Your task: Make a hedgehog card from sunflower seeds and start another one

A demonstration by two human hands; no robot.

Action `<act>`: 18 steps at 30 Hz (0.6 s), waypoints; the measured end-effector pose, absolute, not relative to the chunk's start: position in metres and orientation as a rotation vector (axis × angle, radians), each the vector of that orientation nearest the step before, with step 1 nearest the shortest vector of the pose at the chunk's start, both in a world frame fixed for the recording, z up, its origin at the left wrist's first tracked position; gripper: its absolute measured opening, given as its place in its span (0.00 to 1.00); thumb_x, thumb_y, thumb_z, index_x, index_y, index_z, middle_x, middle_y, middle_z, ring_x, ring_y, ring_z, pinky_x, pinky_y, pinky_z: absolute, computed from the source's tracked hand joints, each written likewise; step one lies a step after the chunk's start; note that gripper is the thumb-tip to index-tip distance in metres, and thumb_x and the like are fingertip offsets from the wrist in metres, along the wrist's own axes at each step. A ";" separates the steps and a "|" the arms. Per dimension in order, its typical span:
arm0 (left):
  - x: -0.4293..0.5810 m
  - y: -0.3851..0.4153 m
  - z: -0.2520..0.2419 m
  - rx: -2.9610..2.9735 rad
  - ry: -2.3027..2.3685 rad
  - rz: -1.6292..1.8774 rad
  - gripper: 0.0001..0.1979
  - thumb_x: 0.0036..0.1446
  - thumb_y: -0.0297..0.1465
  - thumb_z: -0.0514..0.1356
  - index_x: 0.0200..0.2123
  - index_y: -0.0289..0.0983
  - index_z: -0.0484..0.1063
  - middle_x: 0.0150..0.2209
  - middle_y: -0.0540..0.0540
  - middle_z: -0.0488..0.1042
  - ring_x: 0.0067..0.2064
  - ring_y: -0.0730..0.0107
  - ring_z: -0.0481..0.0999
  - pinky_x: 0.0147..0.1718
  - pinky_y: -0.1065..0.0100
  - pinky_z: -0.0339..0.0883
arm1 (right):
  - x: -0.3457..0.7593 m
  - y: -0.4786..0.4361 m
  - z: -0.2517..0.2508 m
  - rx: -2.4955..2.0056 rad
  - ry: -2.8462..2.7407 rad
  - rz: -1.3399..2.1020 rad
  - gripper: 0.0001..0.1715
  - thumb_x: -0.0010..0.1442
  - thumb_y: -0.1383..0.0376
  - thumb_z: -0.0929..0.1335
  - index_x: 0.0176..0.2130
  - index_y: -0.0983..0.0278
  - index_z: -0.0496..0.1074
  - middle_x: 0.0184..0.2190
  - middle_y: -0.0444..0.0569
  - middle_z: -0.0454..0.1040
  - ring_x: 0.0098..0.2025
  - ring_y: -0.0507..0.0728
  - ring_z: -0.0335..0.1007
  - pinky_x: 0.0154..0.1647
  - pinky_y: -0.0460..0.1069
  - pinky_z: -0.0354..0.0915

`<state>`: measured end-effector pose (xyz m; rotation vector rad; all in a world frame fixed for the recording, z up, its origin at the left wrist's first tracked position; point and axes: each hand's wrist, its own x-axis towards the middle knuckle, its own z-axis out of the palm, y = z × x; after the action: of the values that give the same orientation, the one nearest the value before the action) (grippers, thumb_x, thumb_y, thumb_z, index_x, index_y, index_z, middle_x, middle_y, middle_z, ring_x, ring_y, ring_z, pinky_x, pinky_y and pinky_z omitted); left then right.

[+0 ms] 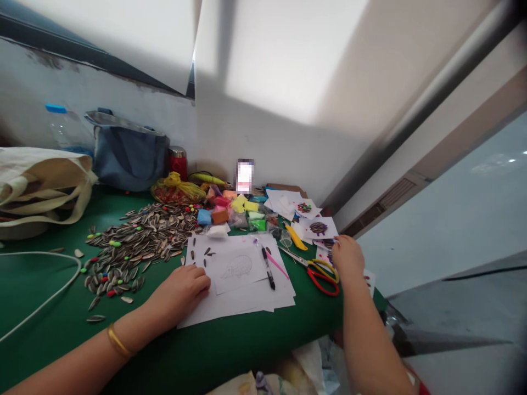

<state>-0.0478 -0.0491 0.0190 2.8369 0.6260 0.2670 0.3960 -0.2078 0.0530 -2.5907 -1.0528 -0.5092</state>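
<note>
My left hand (185,288), with a gold bangle on its wrist, rests on the left edge of the white sheets (247,300), fingers curled and nothing visible in them. A smaller paper with a pencil drawing (239,267) lies on the sheets, beside a black pen (267,267) and a pink stick (278,265). Over at the right, my right hand (348,257) touches the decorated paper cards; its fingertips are partly hidden. Just left of it are scissors (323,282) with red and yellow handles and a yellow cutter (297,237). One card (307,226) shows a seed figure.
Sunflower seeds (152,233) are heaped at the left on the green table (156,351). Colored clay packs (220,215) stand behind the sheets. Further back are a blue bag (129,153), a red flask (178,163), a bottle (66,131) and a phone (244,175). A white cable (53,296) curves at left.
</note>
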 end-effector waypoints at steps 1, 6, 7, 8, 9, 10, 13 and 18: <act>-0.048 -0.050 0.019 2.850 0.642 0.265 0.09 0.62 0.28 0.55 0.30 0.38 0.72 0.34 0.45 0.74 0.38 0.62 0.71 0.40 0.62 0.60 | 0.386 -0.200 0.048 -2.548 -1.138 -0.475 0.21 0.61 0.69 0.60 0.47 0.67 0.77 0.51 0.59 0.74 0.52 0.63 0.68 0.55 0.56 0.63; -0.052 -0.050 0.021 2.895 0.790 0.259 0.08 0.61 0.29 0.56 0.30 0.38 0.72 0.33 0.45 0.74 0.37 0.61 0.72 0.38 0.62 0.60 | 0.314 -0.161 0.028 -2.309 -1.523 -0.265 0.17 0.62 0.66 0.62 0.46 0.62 0.77 0.47 0.51 0.76 0.50 0.57 0.70 0.56 0.49 0.63; -0.054 -0.049 0.022 2.898 0.824 0.263 0.08 0.61 0.29 0.57 0.30 0.39 0.72 0.34 0.45 0.74 0.37 0.60 0.72 0.38 0.61 0.60 | 0.299 -0.155 0.027 -2.250 -1.587 -0.222 0.17 0.63 0.66 0.62 0.47 0.62 0.76 0.47 0.50 0.76 0.50 0.56 0.70 0.55 0.48 0.63; -0.057 -0.047 0.023 2.899 0.859 0.271 0.08 0.61 0.30 0.57 0.30 0.39 0.72 0.34 0.44 0.74 0.37 0.60 0.72 0.37 0.61 0.60 | 0.285 -0.150 0.026 -2.158 -1.654 -0.143 0.16 0.63 0.66 0.62 0.47 0.63 0.76 0.47 0.51 0.76 0.50 0.57 0.70 0.55 0.49 0.64; -0.060 -0.044 0.024 2.897 0.895 0.283 0.08 0.61 0.31 0.57 0.29 0.39 0.72 0.34 0.44 0.74 0.37 0.59 0.72 0.37 0.61 0.60 | 0.272 -0.146 0.026 -2.083 -1.700 -0.080 0.16 0.63 0.66 0.62 0.46 0.63 0.76 0.47 0.52 0.75 0.50 0.57 0.70 0.55 0.51 0.64; -0.062 -0.040 0.025 2.891 0.937 0.299 0.08 0.60 0.31 0.57 0.29 0.39 0.73 0.34 0.44 0.74 0.37 0.59 0.72 0.37 0.61 0.60 | 0.262 -0.142 0.026 -2.023 -1.740 -0.035 0.15 0.63 0.66 0.63 0.46 0.63 0.76 0.46 0.52 0.76 0.49 0.58 0.70 0.55 0.52 0.64; -0.068 -0.028 0.028 2.867 1.098 0.357 0.08 0.60 0.32 0.57 0.30 0.39 0.75 0.34 0.43 0.74 0.39 0.57 0.72 0.38 0.60 0.61 | 0.239 -0.134 0.026 -1.925 -1.831 0.045 0.14 0.62 0.67 0.64 0.46 0.62 0.76 0.45 0.51 0.76 0.49 0.58 0.70 0.53 0.52 0.64; -0.060 -0.022 0.033 2.887 0.999 0.440 0.10 0.59 0.31 0.57 0.41 0.44 0.77 0.45 0.44 0.75 0.49 0.55 0.71 0.47 0.56 0.60 | 0.229 -0.120 0.027 -1.901 -1.907 0.069 0.15 0.62 0.71 0.64 0.45 0.62 0.77 0.45 0.51 0.76 0.50 0.59 0.69 0.53 0.53 0.64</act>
<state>-0.0596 -0.0222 0.0329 2.8874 0.9988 0.4401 0.2293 -0.1205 0.0267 -1.9006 -1.9072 0.0685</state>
